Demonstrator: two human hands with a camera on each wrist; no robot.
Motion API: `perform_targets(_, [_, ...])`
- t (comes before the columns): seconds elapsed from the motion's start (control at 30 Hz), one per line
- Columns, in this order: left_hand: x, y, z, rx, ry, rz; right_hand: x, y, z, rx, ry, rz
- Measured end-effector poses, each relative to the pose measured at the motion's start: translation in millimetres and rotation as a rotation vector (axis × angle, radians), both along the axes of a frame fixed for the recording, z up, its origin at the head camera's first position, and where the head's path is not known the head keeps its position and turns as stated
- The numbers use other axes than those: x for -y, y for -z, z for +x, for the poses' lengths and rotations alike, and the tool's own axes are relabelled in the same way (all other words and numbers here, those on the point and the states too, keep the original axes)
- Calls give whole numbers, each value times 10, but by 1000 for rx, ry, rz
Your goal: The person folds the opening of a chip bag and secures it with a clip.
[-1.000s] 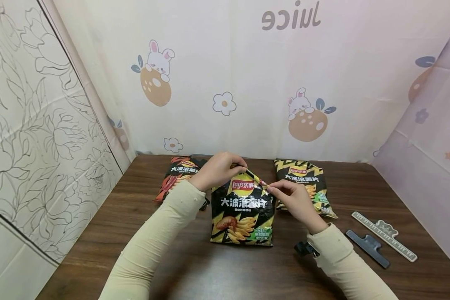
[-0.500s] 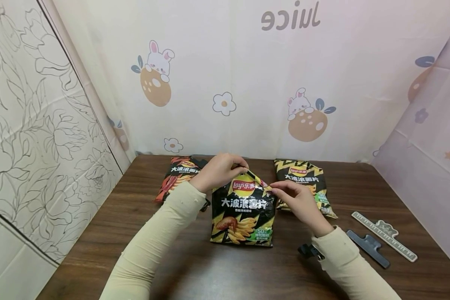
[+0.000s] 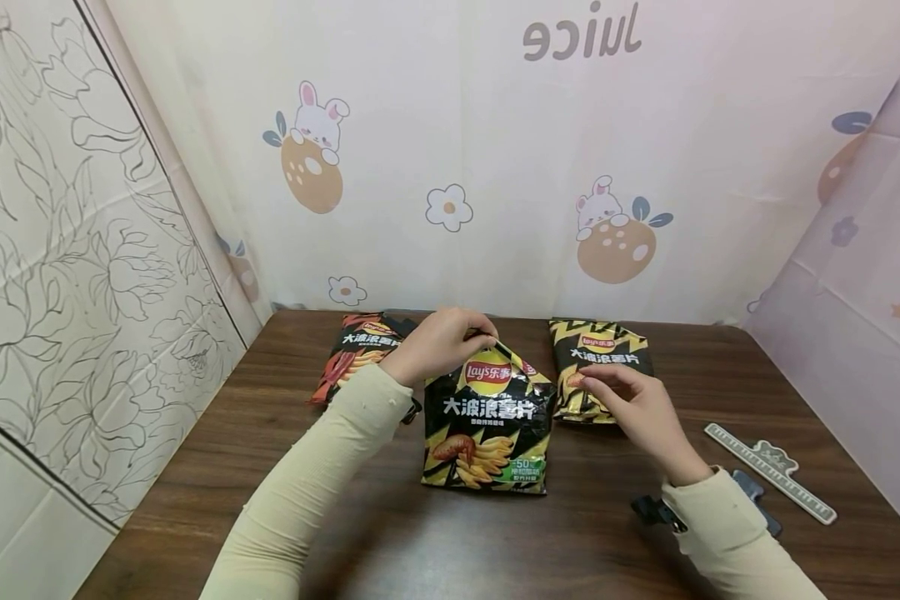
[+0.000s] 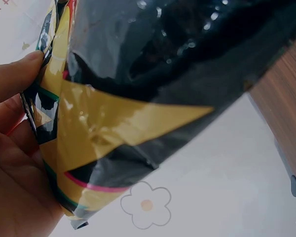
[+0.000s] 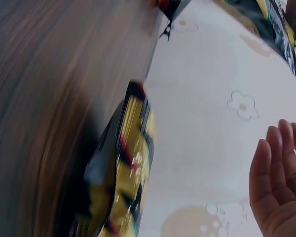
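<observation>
A black and yellow bag of Lay's chips (image 3: 487, 433) stands upright in the middle of the table, its top edge folded over on a slant. My left hand (image 3: 446, 337) pinches that folded top at its left end. In the left wrist view, the thumb and fingers grip the folded strip of the chip bag (image 4: 108, 128). To the right of the bag, my right hand (image 3: 637, 408) is in the air with nothing in it. Relaxed, slightly bent fingers of the right hand (image 5: 281, 177) show in the right wrist view.
A red and black chip bag (image 3: 360, 346) lies at the back left, partly behind the left arm. Another yellow and black chip bag (image 3: 596, 354) lies behind the right hand. At the right are a pale long bag clip (image 3: 768, 471) and a dark clip (image 3: 753, 492), mostly covered by the right sleeve.
My right hand has let go of the right end of the folded top and moved right, toward the clips. The left hand keeps its pinch, and the bag has barely shifted.
</observation>
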State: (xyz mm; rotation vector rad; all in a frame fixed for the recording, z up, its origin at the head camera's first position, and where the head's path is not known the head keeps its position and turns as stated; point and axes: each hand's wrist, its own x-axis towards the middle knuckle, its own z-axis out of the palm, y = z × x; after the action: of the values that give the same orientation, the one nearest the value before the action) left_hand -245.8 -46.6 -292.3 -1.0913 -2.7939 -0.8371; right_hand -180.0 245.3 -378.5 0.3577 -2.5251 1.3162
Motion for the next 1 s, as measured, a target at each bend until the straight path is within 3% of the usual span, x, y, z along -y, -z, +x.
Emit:
perform_targets(0.3, [-4, -2, 19, 5, -7, 3, -313, 46, 78, -54, 107, 118])
perform_targets(0.47, [-5, 5, 21, 5, -4, 5, -513, 62, 163, -38, 157, 181])
perform_targets(1.0, [24, -19, 38, 18, 0, 17, -1185, 162, 374, 14, 251, 227])
